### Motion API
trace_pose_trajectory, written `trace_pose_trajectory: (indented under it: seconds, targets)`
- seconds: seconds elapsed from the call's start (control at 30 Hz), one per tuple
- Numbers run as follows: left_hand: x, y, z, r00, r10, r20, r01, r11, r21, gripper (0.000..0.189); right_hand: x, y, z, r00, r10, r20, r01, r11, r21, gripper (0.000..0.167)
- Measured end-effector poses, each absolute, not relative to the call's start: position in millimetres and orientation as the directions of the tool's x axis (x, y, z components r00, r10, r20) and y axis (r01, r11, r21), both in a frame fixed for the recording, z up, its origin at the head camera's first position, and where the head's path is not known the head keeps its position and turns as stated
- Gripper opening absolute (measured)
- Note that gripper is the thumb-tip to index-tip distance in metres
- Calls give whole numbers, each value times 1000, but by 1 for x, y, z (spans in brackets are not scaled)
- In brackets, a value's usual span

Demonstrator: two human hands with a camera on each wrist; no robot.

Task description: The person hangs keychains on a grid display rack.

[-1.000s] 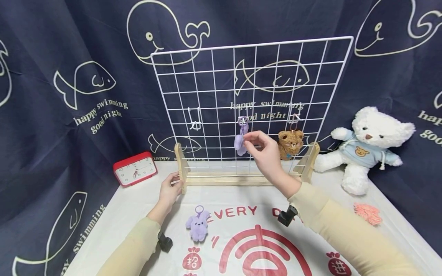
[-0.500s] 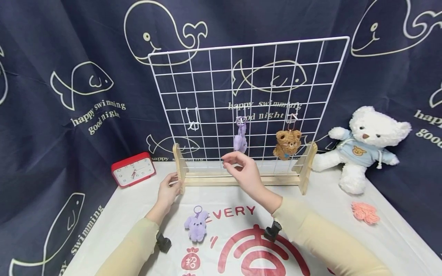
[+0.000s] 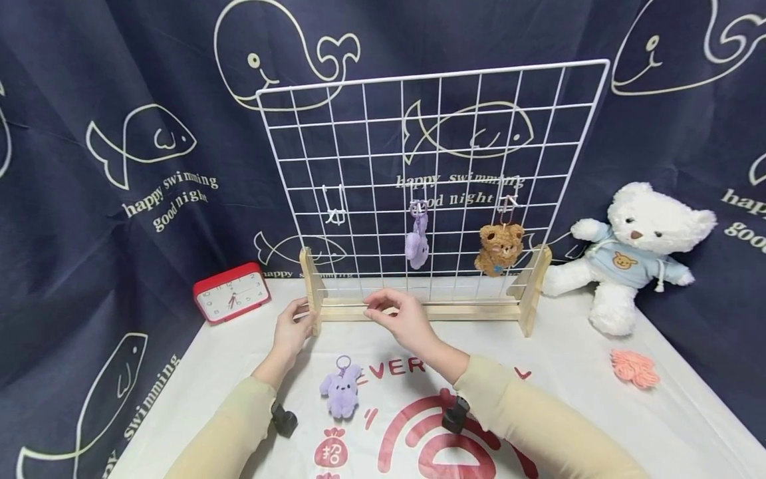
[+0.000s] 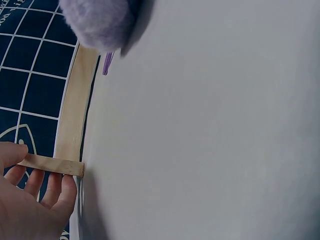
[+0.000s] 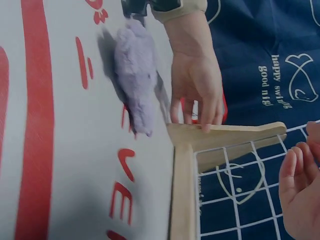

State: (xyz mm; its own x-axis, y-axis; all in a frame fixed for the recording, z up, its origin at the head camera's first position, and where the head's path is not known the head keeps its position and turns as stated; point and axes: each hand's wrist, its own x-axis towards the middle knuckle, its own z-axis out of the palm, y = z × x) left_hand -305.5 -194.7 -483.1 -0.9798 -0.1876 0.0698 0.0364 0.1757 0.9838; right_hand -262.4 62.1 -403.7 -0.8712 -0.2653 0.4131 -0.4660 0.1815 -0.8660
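Note:
My left hand holds the left wooden leg of a white wire grid rack, thumb on one side and fingers on the other. My right hand, its fingers loosely bent and holding nothing, hovers before the rack's lower wooden bar. One purple plush keychain hangs from a hook at mid-grid. Another purple plush keychain lies on the table, its ring toward the rack. A brown bear keychain hangs on a hook to the right. At the grid's left is a bare white hook.
A red clock stands at the back left. On the right sit a white teddy bear in a blue top and a coral-pink stringy bundle. Dark printed cloth surrounds the white-covered table.
My right hand has let go of the hanging purple plush keychain and moved down and left, away from it. The left hand has stayed on the rack's leg.

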Motion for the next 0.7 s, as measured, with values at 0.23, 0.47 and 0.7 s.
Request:
trace_pose_trajectory:
  seconds: [0.23, 0.47, 0.7]
  targets:
    - [-307, -195, -485, -981, -185, 63, 30, 176, 984, 40, -260, 47, -421, -878, -356, 319, -426, 279, -861, 17]
    - [-306, -196, -485, -978, -199, 56, 22, 170, 985, 41, -256, 35, -442, -861, -440, 254, -420, 334, -844, 20]
    - [-306, -195, -483, -981, -184, 55, 26, 158, 987, 42, -257, 24, -456, -850, -480, 215, -414, 358, -837, 23]
